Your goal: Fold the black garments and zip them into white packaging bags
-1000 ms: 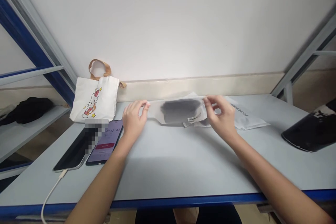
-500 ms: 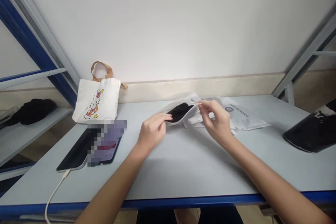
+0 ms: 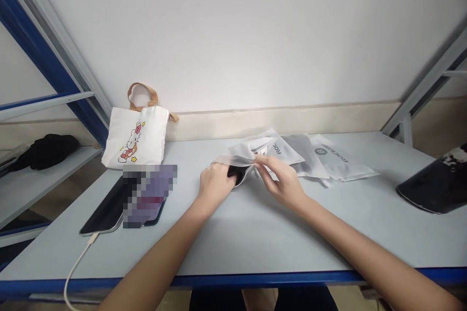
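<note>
Right here on the table (image 3: 292,248), I've got a frosted plastic pouch (image 3: 237,158) held up just off the surface, in front of me and a little left of centre, with a black item (image 3: 235,176) showing through its mouth. My left hand (image 3: 217,185) is wrapped around the pouch's lower part, its fingers (image 3: 223,174) clamped over the pouch right beside that black item. My right hand (image 3: 280,183) is just to the side, its fingers (image 3: 263,165) pinched together on the pouch's edge. Touching the pouch behind them lie white printed plastic bags (image 3: 315,158). Further left, a canvas tote bag (image 3: 135,138) leans on the wall (image 3: 233,34), above a black phone (image 3: 105,209) with a white charging cable (image 3: 78,272) and a pixelated phone (image 3: 149,197). Away right sits a glossy black object (image 3: 434,184).
</note>
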Available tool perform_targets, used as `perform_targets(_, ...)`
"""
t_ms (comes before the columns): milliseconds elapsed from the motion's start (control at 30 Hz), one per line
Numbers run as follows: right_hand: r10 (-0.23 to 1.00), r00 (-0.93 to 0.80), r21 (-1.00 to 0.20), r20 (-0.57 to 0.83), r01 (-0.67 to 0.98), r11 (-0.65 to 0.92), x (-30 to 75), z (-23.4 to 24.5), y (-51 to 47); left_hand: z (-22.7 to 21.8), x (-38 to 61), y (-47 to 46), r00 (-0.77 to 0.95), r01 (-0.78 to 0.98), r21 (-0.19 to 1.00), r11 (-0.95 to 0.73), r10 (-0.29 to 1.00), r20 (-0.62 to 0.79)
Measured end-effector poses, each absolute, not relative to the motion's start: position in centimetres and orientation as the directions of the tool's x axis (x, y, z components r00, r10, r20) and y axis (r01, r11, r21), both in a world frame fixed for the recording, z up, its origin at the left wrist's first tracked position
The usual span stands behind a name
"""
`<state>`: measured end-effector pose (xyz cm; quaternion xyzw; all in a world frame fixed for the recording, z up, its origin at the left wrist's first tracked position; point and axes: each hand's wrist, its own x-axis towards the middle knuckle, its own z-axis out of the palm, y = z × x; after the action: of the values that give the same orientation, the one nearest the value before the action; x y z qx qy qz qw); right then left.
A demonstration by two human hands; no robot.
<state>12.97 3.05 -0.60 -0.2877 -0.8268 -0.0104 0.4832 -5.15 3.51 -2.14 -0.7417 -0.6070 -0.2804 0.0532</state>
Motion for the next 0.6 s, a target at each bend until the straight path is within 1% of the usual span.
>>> perform_targets(67, 0.522, -0.312, -0.307, 0.794, 0.535, 0.787, 13.3, -0.6, 3.5, -2.0, -5.7, 3.5, 0.175, 0.905, 0.2, -0.376, 0.757, 0.63)
perform_targets(100, 0.563, -0.278, -0.34, 0.778, 0.568, 0.75, 13.6, -0.5, 3.9, -1.7, -5.9, 3.3, 0.191, 0.887, 0.165, -0.432, 0.667, 0.72)
perform_targets(167, 0.643, -0.221, -0.396, 0.733, 0.63, 0.668, 14.5, -0.6, 4.8, -1.1, -6.4, 2.8, 0.142, 0.868, 0.116, -0.482, 0.465, 0.874)
perform_targets(200, 0.67, -0.209, -0.406, 0.712, 0.656, 0.637, 14.9, -0.8, 5.4, -0.8, -6.6, 2.5, 0.091, 0.868, 0.115, -0.483, 0.383, 0.919)
perform_targets(233, 0.685, -0.212, -0.401, 0.698, 0.676, 0.618, 15.2, -0.9, 6.0, -0.5, -6.8, 2.2, 0.04, 0.867, 0.133, -0.481, 0.333, 0.942)
perform_targets(267, 0.693, -0.228, -0.387, 0.684, 0.692, 0.61, 15.5, -1.2, 6.5, -0.3, -6.9, 2.0, 0.007, 0.857, 0.158, -0.491, 0.317, 0.948)
perform_targets(300, 0.695, -0.257, -0.367, 0.671, 0.7, 0.613, 15.7, -1.4, 7.0, -0.1, -7.0, 1.8, -0.006, 0.837, 0.187, -0.514, 0.333, 0.943)
perform_targets(333, 0.694, -0.29, -0.347, 0.658, 0.701, 0.622, 15.8, -1.6, 7.3, -0.1, -7.0, 1.7, 0.001, 0.81, 0.222, -0.543, 0.379, 0.925)
perform_targets(400, 0.688, -0.35, -0.318, 0.636, 0.694, 0.646, 15.8, -1.7, 7.5, -0.3, -6.9, 1.7, 0.053, 0.744, 0.321, -0.586, 0.531, 0.846)
perform_targets(467, 0.673, -0.338, -0.319, 0.658, 0.685, 0.655, 15.6, -1.4, 7.0, -0.8, -6.7, 1.9, 0.119, 0.675, 0.443, -0.59, 0.679, 0.724)
perform_targets(533, 0.664, -0.237, -0.391, 0.709, 0.652, 0.65, 15.4, -0.7, 6.0, -1.2, -6.4, 2.2, 0.123, 0.572, 0.598, -0.562, 0.779, 0.615)
perform_targets(600, 0.682, -0.114, -0.524, 0.723, 0.553, 0.648, 15.2, 0.3, 4.8, -1.6, -6.0, 2.6, 0.069, 0.46, 0.727, -0.509, 0.837, 0.542)
